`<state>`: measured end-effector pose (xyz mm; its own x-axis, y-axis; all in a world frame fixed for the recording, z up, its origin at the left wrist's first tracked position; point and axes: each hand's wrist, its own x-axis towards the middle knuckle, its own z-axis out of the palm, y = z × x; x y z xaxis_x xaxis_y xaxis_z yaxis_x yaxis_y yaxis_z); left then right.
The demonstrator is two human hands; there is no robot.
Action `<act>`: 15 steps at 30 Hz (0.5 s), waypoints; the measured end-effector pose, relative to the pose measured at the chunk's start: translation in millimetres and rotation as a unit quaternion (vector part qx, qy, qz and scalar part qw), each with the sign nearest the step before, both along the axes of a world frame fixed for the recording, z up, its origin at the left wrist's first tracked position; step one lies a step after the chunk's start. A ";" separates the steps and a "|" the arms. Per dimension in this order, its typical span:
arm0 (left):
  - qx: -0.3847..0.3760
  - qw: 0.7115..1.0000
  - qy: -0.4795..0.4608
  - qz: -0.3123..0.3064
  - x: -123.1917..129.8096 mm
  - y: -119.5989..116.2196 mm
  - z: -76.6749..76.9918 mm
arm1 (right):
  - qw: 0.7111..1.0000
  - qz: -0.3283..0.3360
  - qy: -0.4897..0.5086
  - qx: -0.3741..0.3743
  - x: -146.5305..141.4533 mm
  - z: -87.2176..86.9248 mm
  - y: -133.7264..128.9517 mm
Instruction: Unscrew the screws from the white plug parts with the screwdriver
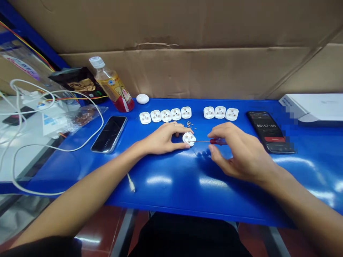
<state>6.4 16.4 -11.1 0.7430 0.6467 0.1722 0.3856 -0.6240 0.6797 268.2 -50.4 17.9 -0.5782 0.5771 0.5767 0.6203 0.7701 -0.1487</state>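
Between the thumb and fingers of my left hand point(167, 139) is a small white plastic housing point(189, 137), its open side showing metal parts. My right hand point(238, 151) grips a screwdriver by its red handle point(218, 141); the thin shaft points left and its tip meets the lower part of the housing. Just behind the housing lies a small pile of screws point(189, 125). Several similar white housings point(166, 115) stand in a row at the back, and a group of three more point(220, 112) sits to their right.
A dark phone point(109, 135) and a bottle point(112, 85) are on the left, near a white cable point(100, 121). A white oval object point(142, 99) lies at the back. On the right are a phone showing a timer point(270, 132) and a white box point(316, 107).
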 end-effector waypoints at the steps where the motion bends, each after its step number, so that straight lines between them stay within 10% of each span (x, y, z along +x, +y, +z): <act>1: 0.000 1.000 0.001 0.003 0.0 -0.1 0.0 | 1.000 -0.014 -0.011 0.014 0.1 -0.2 -0.1; 15: 0.011 1.000 0.008 0.006 -0.2 0.4 -1.2 | 1.000 -0.004 -0.014 -0.001 0.1 2.6 -0.3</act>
